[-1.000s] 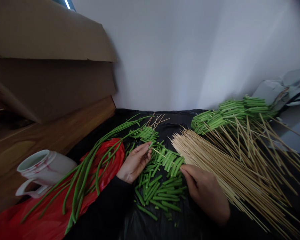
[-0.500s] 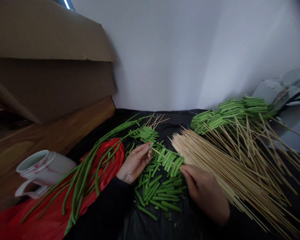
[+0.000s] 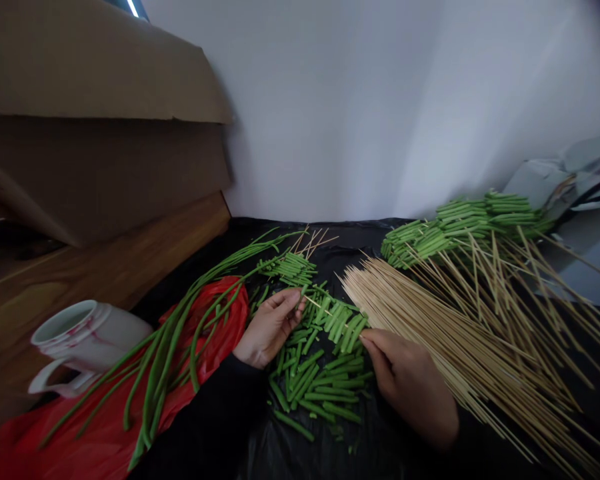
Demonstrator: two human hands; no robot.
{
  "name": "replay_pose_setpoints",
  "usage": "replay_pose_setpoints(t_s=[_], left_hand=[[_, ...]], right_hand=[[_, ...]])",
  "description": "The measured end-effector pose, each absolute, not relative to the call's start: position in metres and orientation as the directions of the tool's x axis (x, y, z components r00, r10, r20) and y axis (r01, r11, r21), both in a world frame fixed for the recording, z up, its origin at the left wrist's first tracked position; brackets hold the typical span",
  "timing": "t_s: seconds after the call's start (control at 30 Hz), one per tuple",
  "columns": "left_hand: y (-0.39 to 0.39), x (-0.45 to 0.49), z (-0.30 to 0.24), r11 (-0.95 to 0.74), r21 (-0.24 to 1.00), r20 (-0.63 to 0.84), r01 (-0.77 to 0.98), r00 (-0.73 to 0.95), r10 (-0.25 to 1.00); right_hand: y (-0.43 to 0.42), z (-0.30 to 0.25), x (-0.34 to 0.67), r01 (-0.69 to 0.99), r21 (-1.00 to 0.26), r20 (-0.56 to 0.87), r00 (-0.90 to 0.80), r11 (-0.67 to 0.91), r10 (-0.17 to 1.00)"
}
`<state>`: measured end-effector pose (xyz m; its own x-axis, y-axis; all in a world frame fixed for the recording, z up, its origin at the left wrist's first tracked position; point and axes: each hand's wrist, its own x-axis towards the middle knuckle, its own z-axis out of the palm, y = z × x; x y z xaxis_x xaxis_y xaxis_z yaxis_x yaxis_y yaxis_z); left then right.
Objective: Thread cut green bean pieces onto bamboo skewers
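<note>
My right hand (image 3: 413, 383) is closed on the near end of a bamboo skewer, with its thumb and forefinger pinched together. Several cut green bean pieces (image 3: 345, 323) sit side by side along that skewer. At its far end, my left hand (image 3: 273, 328) pinches a short bean piece (image 3: 304, 291) against the tip; whether the tip has gone into it I cannot tell. Below both hands lies a pile of loose cut bean pieces (image 3: 325, 393). Beyond my left hand are skewered bean pieces (image 3: 293, 268) with bare sticks pointing away.
Bare bamboo skewers (image 3: 445, 327) lie in a large bundle on the right, with stacked bean skewers (image 3: 460, 223) behind. On the left, long uncut beans (image 3: 160, 373) rest on a red plastic bag (image 3: 225, 333) beside a white mug (image 3: 97, 337). A cardboard box (image 3: 105, 153) stands behind.
</note>
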<state>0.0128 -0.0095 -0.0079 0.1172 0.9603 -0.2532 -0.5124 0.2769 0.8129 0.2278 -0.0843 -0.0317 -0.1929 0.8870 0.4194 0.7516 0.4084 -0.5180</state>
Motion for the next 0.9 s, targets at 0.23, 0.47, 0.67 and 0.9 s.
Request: replay_pose_setpoints(t_s=[0.23, 0.47, 0.67, 0.9], left_hand=[[-0.0102, 0.013, -0.0068, 0.237, 0.859, -0.2, -0.453, 0.129, 0.971], [-0.0094, 0.0137, -0.0102, 0.193, 0.891, -0.174, -0.411, 0.082, 0.981], [-0.0093, 0.0136, -0.0103, 0.21, 0.895, -0.187, -0.394, 0.097, 0.978], [-0.0102, 0.0135, -0.0131, 0.261, 0.881, -0.214, -0.395, 0.16, 0.964]], right_hand=[[-0.0853, -0.0291, 0.2283, 0.748, -0.525, 0.402, -0.203, 0.406, 0.893], [-0.0857, -0.0331, 0.2279, 0.75, -0.522, 0.401, -0.205, 0.406, 0.893], [-0.0862, -0.0327, 0.2274, 0.744, -0.527, 0.394, -0.214, 0.411, 0.894], [-0.0854, -0.0339, 0.2275, 0.743, -0.515, 0.424, -0.213, 0.427, 0.88]])
